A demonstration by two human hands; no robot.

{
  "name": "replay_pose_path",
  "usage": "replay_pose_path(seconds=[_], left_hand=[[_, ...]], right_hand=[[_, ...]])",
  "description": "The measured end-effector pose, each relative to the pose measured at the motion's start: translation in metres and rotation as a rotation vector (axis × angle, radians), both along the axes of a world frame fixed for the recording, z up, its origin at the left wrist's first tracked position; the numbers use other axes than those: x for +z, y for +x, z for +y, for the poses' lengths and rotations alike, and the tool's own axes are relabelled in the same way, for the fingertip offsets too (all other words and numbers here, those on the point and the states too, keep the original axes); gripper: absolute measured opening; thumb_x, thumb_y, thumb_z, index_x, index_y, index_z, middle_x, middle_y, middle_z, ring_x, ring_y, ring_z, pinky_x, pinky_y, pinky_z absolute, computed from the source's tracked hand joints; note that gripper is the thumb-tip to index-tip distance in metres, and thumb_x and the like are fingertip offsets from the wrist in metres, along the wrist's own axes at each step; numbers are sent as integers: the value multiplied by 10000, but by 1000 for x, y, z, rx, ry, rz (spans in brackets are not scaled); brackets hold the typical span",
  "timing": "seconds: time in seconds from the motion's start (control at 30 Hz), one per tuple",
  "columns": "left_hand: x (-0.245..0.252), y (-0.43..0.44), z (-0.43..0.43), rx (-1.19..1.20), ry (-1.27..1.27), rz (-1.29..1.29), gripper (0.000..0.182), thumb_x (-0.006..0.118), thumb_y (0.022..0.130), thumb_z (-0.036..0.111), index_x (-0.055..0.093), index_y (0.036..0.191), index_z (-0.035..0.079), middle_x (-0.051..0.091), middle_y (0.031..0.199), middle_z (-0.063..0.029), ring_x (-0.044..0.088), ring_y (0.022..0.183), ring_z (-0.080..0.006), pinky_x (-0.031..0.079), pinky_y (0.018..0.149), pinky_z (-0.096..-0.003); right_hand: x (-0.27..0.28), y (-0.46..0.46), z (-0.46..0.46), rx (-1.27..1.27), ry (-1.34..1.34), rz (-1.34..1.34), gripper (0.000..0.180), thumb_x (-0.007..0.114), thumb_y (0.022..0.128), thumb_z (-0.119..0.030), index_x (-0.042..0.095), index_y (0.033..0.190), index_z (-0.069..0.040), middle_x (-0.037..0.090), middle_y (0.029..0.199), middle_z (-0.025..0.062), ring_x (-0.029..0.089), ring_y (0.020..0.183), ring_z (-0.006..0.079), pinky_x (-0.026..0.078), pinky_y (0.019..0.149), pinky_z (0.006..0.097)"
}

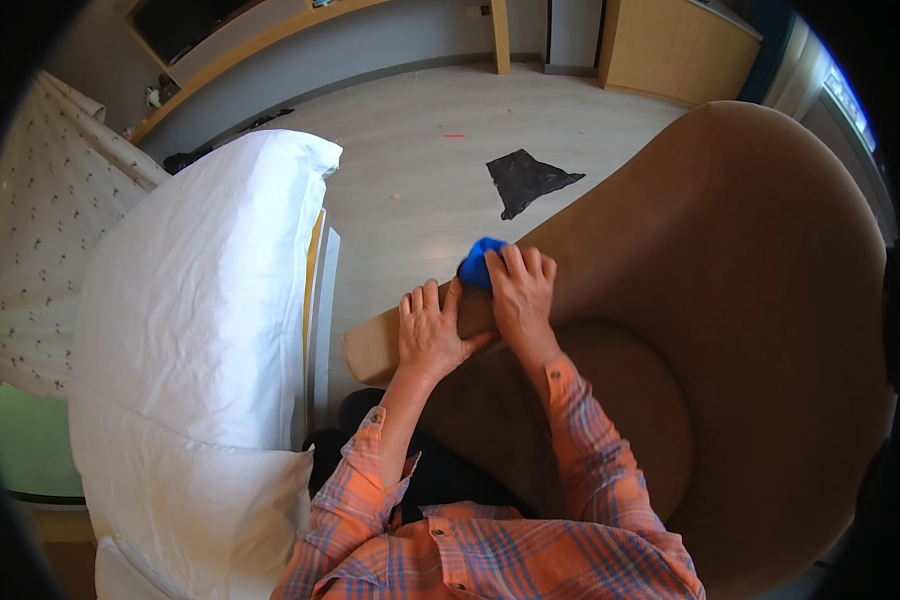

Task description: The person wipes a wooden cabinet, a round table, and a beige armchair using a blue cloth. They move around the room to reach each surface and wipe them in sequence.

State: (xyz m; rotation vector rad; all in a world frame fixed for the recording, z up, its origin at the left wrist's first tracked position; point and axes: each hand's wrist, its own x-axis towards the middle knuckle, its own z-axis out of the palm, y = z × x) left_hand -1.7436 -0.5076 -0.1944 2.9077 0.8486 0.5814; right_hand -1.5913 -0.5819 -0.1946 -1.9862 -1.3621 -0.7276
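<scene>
A large brown upholstered armchair [765, 300] with a rounded back fills the right side of the view. Its arm [367, 349] slopes down towards the middle. On top of that arm lies my left hand [431, 330], fingers spread, holding nothing. My right hand [523, 289] grips a blue cloth [481, 262] against the outer top edge of the arm, just right of my left fingertips. Part of the cloth is hidden under my right fingers.
A bed with white bedding [202, 300] stands at the left, close to the chair arm. A black plastic sheet [529, 180] and a small red strip [454, 136] lie on the floor. A wooden cabinet [675, 52] stands at the far wall, and a patterned curtain [37, 247] hangs left.
</scene>
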Motion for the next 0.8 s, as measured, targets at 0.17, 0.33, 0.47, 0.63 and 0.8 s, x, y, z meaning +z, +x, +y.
replay_pose_path(seconds=[0.17,0.33,0.47,0.63,0.8], left_hand=[[1,-1,1,-4,-16,6,980,837,688,658,550,1440,100,535,1220,-136,515,1145,-317,394,1025,-453],[-2,-2,2,3,15,10,1001,857,676,633,529,1461,104,540,1234,-136,512,1166,-315,391,1032,-452],[-2,-1,2,-9,-12,-10,1015,844,681,648,516,1471,101,541,1242,-140,512,1170,-322,393,1030,-455],[3,-3,1,-5,-37,28,996,815,723,672,507,1462,80,540,1229,-159,507,1136,-332,376,1042,-471],[3,-2,0,-6,-30,8,1005,807,729,682,498,1477,87,528,1239,-161,501,1135,-333,367,1057,-474]], right_hand=[[12,17,48,46,-330,27,114,620,850,-132,666,950,-99,605,1015,57,568,955,275,416,832,417],[-3,-6,25,72,-98,62,203,642,840,-143,714,1029,-123,629,1045,48,579,965,263,429,841,410],[-12,-24,-22,84,24,16,404,654,813,-139,736,1207,-170,625,1136,15,583,1001,243,437,827,403],[19,39,-34,-151,31,-212,334,684,822,-143,737,1145,-211,604,1127,11,570,970,240,430,793,417],[52,79,-31,-456,65,-165,365,689,804,-56,736,1130,-214,602,1170,-13,560,1030,238,422,829,399]])
